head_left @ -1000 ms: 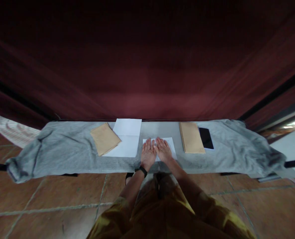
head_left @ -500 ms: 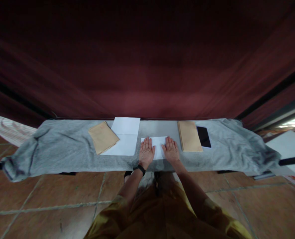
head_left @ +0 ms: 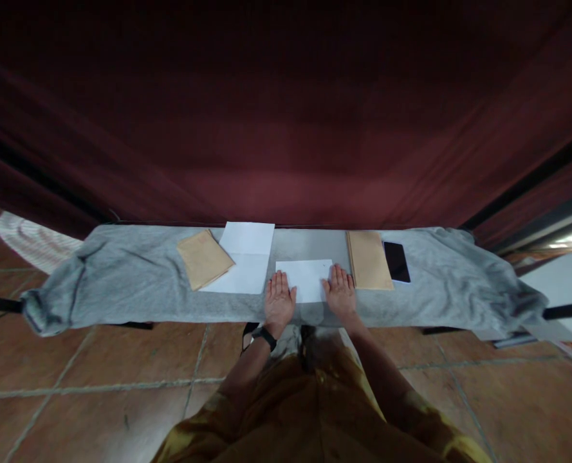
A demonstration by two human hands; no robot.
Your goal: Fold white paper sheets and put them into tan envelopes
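A folded sheet of white paper point(head_left: 309, 281) lies flat on the grey cloth in front of me. My left hand point(head_left: 279, 298) rests palm down over its left edge, fingers stretched out. At the opposite edge, my right hand point(head_left: 341, 292) also lies flat with fingers extended. Neither hand grips anything. Just right of my right hand is a stack of brown envelopes point(head_left: 370, 260). To the left, a larger creased white sheet point(head_left: 246, 257) lies partly beneath more brown envelopes point(head_left: 203, 259).
A dark-screened phone point(head_left: 396, 262) sits beside the right envelope stack. The grey cloth point(head_left: 136, 276) covers a long narrow bench and bunches up at both ends. A dark red curtain-like surface point(head_left: 286, 161) rises behind it. Tiled floor point(head_left: 160, 360) lies below.
Both hands have slid outward from the middle of the folded paper to its side edges, so more of the paper shows. The view has shifted slightly.
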